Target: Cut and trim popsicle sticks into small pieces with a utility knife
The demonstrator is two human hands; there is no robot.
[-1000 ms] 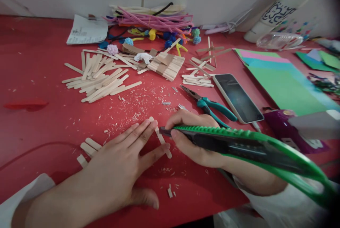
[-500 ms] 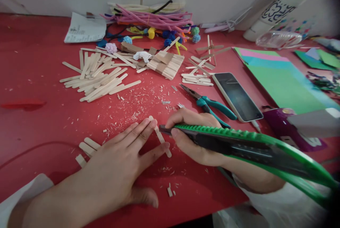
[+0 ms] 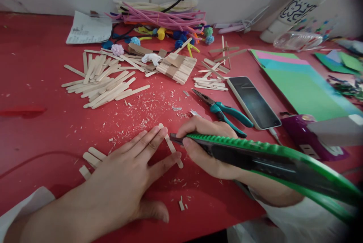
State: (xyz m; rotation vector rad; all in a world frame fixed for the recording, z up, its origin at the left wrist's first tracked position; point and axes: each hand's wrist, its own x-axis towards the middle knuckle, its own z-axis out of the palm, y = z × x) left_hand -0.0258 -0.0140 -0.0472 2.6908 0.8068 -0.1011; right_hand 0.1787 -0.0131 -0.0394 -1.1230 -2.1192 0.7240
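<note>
My left hand [image 3: 136,171] lies flat on the red table, fingers stretched out, their tips pressing a single popsicle stick [image 3: 171,147] down. My right hand [image 3: 208,146] grips a green and black utility knife [image 3: 255,156]; its tip touches or hovers just beside the stick's middle, I cannot tell which. Partly under my left wrist lie a few cut sticks [image 3: 92,157]. Wood shavings and small chips [image 3: 181,203] are scattered around both hands.
A pile of popsicle sticks [image 3: 99,80] lies at the back left. Teal-handled pliers [image 3: 227,112], a phone [image 3: 253,103] and a purple object [image 3: 303,133] flank my right hand. Pipe cleaners [image 3: 164,18] are heaped by the wall; coloured paper sheets [image 3: 300,84] lie right.
Both hands stay nearly where they were, with the left still pressing the stick. The rear end of the utility knife has shifted slightly downward, and the view has moved a little.
</note>
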